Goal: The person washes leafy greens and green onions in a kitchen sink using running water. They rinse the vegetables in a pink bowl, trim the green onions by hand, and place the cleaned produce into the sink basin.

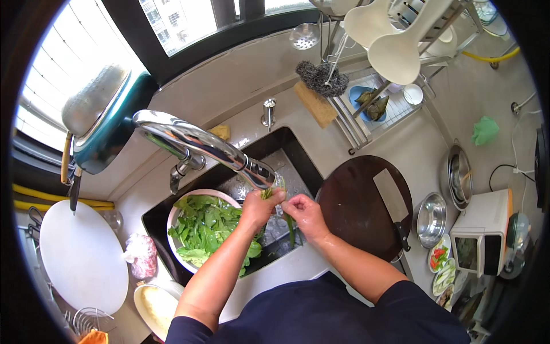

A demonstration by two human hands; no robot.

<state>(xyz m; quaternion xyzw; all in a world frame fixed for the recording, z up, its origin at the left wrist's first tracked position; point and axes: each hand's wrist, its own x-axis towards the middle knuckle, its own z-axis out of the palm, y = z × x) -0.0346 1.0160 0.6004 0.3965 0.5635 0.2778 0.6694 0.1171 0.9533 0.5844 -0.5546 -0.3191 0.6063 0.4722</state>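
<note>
Below the running chrome tap [258, 170], my left hand [258, 208] grips a small bunch of thin green stalks [267, 193]. My right hand [308, 216] pinches a strand right beside it, thumb against forefinger. Long green leaves [290, 230] that look like scallion hang beneath the right fingers, over the dark sink [296, 150]. In the sink's left part stands a pale basin [173, 215] heaped with wet leafy greens [210, 223]; my left forearm covers part of it.
Right of the sink lies a round dark chopping board [348, 206] with a cleaver [390, 193] on it. A steel bowl [431, 219] and plates of cut vegetables [439, 256] stand farther right. At left are a bag of meat [142, 256] and a white oval board [84, 258].
</note>
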